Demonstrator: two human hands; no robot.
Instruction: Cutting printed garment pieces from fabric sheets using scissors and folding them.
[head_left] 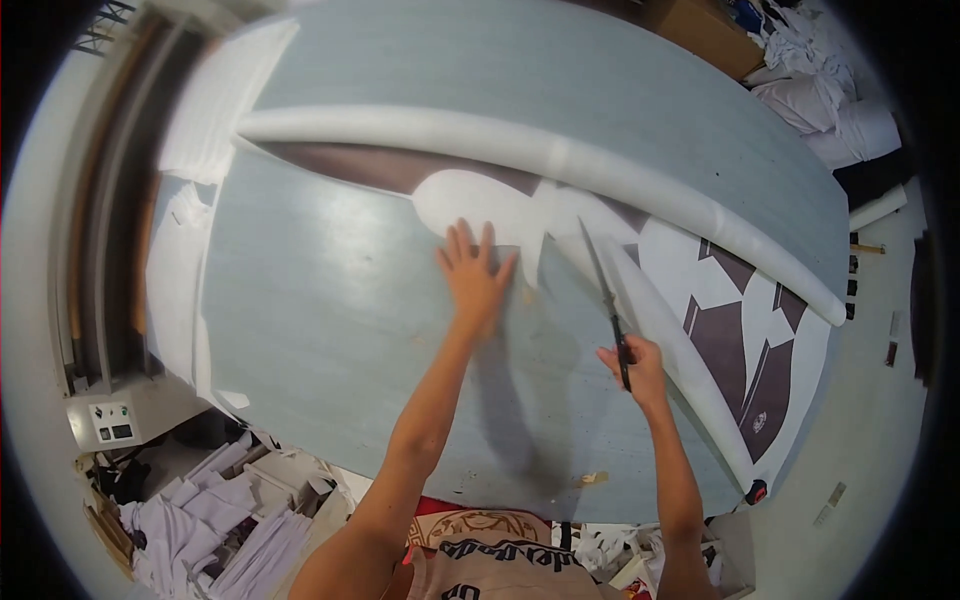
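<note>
L hand (473, 272) lay flat, fingers spread, holding nothing, pressing the near edge of the white sheet (480, 200) on the grey table (330, 300). R hand (636, 366) was closed round the scissors (608, 300), blades pointing far, tips at the sheet's cut edge. Sheet w/ dark printed shapes ran rightward; a white roll (560, 155) lay just beyond it. Cut fabric pieces (215, 520) were heaped near left, below the table.

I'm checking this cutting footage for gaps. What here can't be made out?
Head view only:
- Long black-handled scissors: the right hand covers the handles; whether the blades are open is too thin to tell.
- White printed sheet with dark brown shapes: its upper edge is hidden by the long white roll.
- Small emblem on the sheet: too small.
- Left hand: covers the sheet beneath.
</note>
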